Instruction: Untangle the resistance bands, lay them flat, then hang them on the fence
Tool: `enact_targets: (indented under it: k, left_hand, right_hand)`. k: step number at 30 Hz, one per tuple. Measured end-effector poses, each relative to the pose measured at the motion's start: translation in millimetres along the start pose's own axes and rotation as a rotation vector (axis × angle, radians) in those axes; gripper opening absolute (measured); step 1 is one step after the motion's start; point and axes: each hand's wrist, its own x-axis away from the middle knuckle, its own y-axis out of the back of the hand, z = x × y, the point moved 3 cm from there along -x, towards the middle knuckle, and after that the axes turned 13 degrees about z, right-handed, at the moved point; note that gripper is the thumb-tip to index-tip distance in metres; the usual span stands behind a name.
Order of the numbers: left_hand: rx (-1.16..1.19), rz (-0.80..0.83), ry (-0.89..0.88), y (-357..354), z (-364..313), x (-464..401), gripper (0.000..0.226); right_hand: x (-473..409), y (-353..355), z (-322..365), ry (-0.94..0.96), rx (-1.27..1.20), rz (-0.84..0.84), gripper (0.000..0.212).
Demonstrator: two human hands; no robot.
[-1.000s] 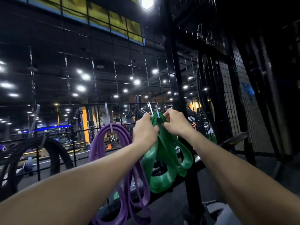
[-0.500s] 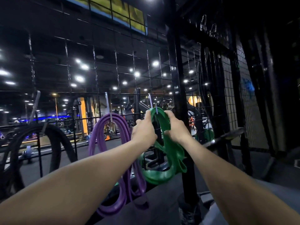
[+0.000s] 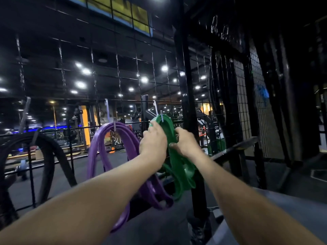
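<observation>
Slid lower on the green band (image 3: 174,156) since half a second ago, both hands, with the band's top loop now bared over its small hook (image 3: 161,116) on the fence (image 3: 136,78). Left hand (image 3: 153,142) laid against the left side of the green loop just under the hook, fingers mostly straight and pressed on the rubber, grip loose rather than closed. Right hand (image 3: 184,142) just beside it on the right side of the same loop, fingers curled in around the green strands, thumb side pinching them, grip closed on the band. Hanging doubled from the hook, the green coils, trailing down behind both wrists to a folded bunch beside the black upright post (image 3: 185,85). Next hook to the left (image 3: 114,125) carrying the purple band (image 3: 99,149), draped in several long loops that drop behind the left forearm and end well below it. Farther left, black band (image 3: 51,156) arching down the mesh. Blurred with motion, the whole view; beyond the wire grid, gym floor and rows of ceiling lights.
</observation>
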Motion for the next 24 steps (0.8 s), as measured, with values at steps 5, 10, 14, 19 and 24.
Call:
enact_targets:
  k: [5,10,14,19,24]
  left_hand:
    - [-0.014,-0.022,-0.075,-6,4,8,0.075]
    - [0.088,0.002,-0.083,-13,1,12,0.086]
    - [0.152,0.055,-0.064,-12,8,15,0.101]
    - [0.148,0.031,-0.086,-3,19,23,0.096]
    - [0.059,-0.091,-0.226,1,23,32,0.072]
  right_hand:
    - [-3,-20,-6,-0.019,-0.124,0.068,0.038]
    - [2,-22,-19,-0.060,-0.118,0.075,0.035]
    - [5,-20,-26,-0.102,-0.066,0.067,0.039]
    - [15,-17,-26,-0.140,-0.070,0.085,0.046]
    - [33,-10,-13,-0.193,0.044,0.025,0.052]
